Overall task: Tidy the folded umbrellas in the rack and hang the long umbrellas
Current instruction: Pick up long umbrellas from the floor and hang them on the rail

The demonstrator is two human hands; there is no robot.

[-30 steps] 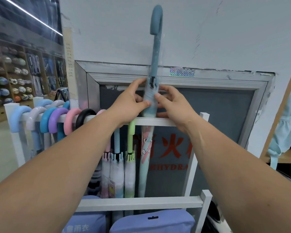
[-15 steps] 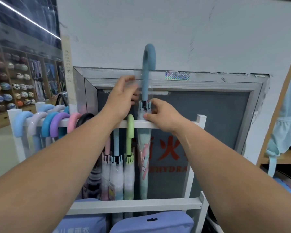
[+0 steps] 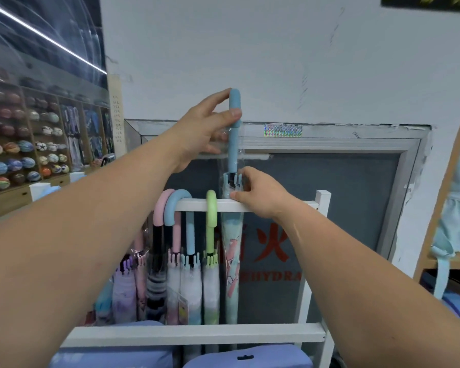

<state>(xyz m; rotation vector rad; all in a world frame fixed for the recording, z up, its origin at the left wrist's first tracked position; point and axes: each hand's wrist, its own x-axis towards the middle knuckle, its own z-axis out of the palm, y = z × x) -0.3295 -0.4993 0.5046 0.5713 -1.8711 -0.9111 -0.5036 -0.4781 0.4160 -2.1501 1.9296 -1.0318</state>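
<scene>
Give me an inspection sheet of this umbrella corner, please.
Surface: white rack, two rails.
Job's things: blue umbrella upright at the top rail, hook above it, unhung; hung umbrellas to its left.
Clutter: purple packs under the lower rail.
Hands: left hand pinches the blue umbrella's handle; right hand grips its collar.
Cables: nothing seen.
Surroundings: white wall, grey panel, ball shelves on the left.

I'm watching my left grip pinching a sky-blue crook handle. Below my right grip the canopy is showing pale teal with a pink cartoon print. Left of that grip, a lime-green hook, a blue hook and a pink hook are hanging over the white rail. Behind, red characters are sitting on a grey panel.
</scene>
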